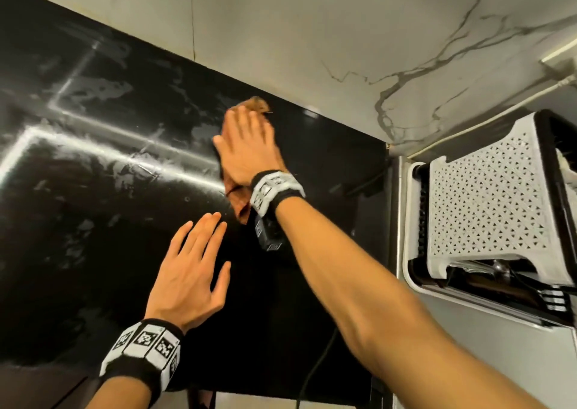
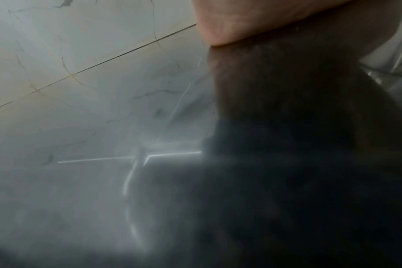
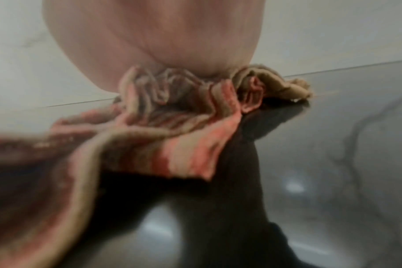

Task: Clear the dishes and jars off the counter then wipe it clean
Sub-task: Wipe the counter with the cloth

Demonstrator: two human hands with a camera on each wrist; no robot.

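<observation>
A glossy black counter (image 1: 93,158) fills the head view, streaked with damp smears. My right hand (image 1: 248,146) lies flat, fingers straight, pressing an orange-brown striped cloth (image 1: 240,204) onto the counter near its back edge. The cloth (image 3: 172,127) bunches under the palm in the right wrist view. My left hand (image 1: 190,271) rests flat on the counter nearer me, fingers spread and holding nothing. In the left wrist view only the heel of that hand (image 2: 241,21) shows above the blurred, reflective counter (image 2: 103,181).
A marble-patterned tiled wall (image 1: 343,33) rises behind the counter. To the right stands a white perforated plastic rack (image 1: 487,202) over a metal sink surround (image 1: 468,346). A dark cable (image 1: 315,368) hangs off the counter's front edge.
</observation>
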